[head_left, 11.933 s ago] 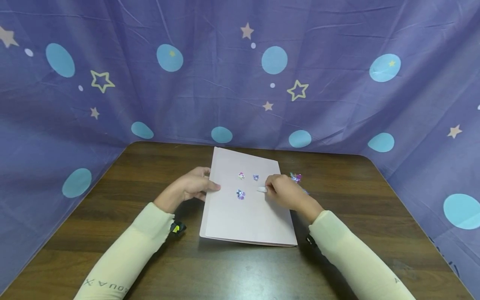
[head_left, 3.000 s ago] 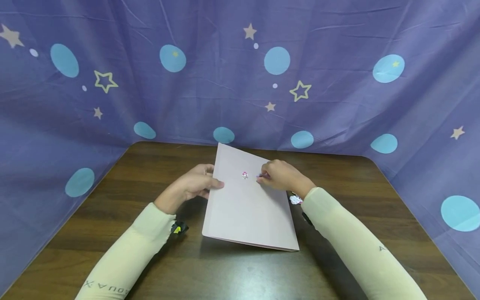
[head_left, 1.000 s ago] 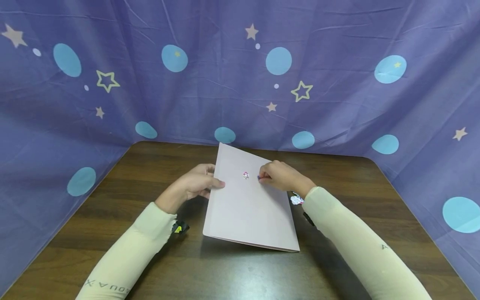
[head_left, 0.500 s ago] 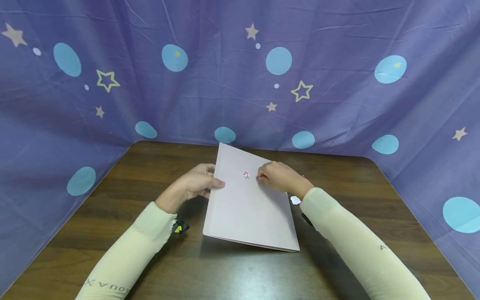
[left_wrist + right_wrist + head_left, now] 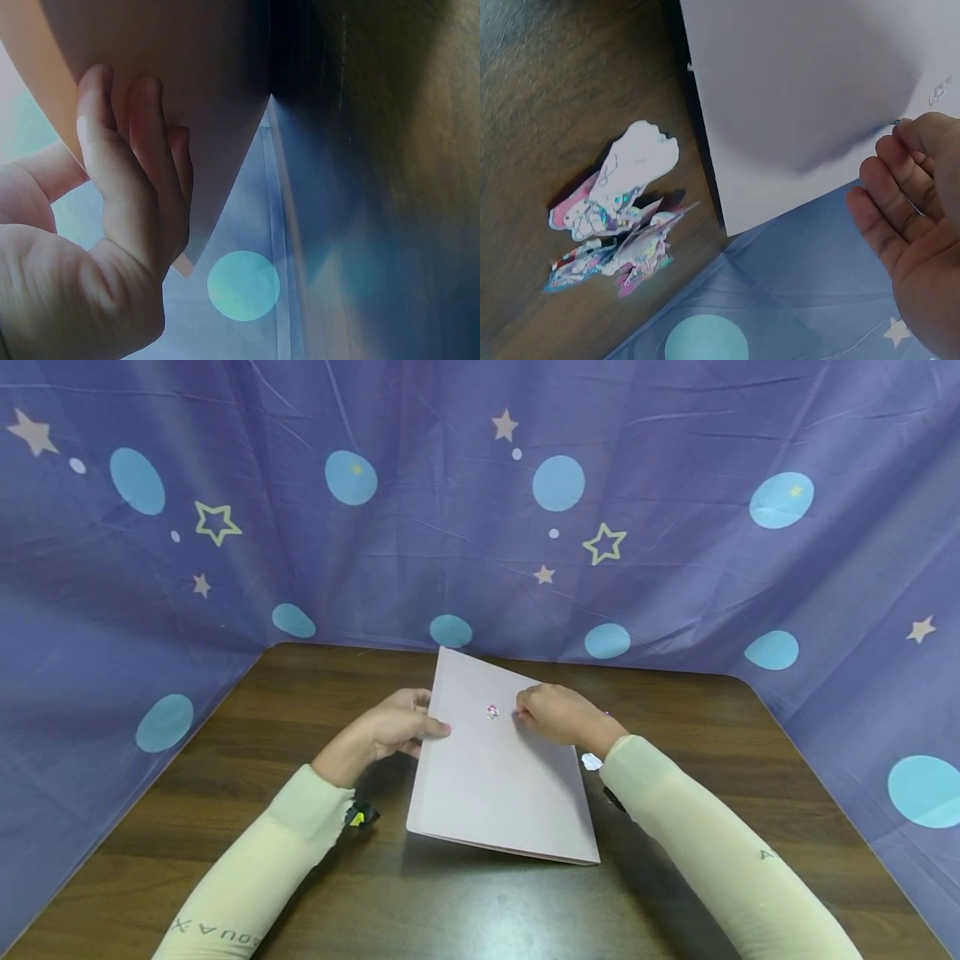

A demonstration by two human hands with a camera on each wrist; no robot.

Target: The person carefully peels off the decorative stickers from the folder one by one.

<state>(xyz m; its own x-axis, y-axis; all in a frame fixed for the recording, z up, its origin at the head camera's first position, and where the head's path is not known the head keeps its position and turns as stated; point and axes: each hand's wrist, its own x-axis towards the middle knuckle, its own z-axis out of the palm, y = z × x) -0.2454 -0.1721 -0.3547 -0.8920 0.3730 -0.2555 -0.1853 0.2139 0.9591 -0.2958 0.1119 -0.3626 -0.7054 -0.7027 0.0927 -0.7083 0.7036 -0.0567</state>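
A white folder (image 5: pixel 498 777) stands tilted on the table. My left hand (image 5: pixel 393 724) grips its left edge, thumb on the front; in the left wrist view the fingers (image 5: pixel 112 165) lie against its back. One small shiny pink sticker (image 5: pixel 492 712) is on the front. To the right of that sticker, my right hand (image 5: pixel 558 712) is at the folder's surface, its fingers hiding most of the spot. In the right wrist view, thumb and forefinger pinch a tiny bluish sticker (image 5: pixel 897 122) at the folder, mostly covered by the fingertips.
Several loose cut-out stickers (image 5: pixel 634 225) lie heaped on the wooden table (image 5: pixel 712 752) beside the folder's right edge, partly behind the right forearm in the head view. A purple curtain (image 5: pixel 480 527) with stars and dots hangs behind the table.
Since the oldest frame, the blue sticker low on the folder and the white piece in my right hand are gone from it. My right hand has moved up to the right-hand sticker; the left stays.
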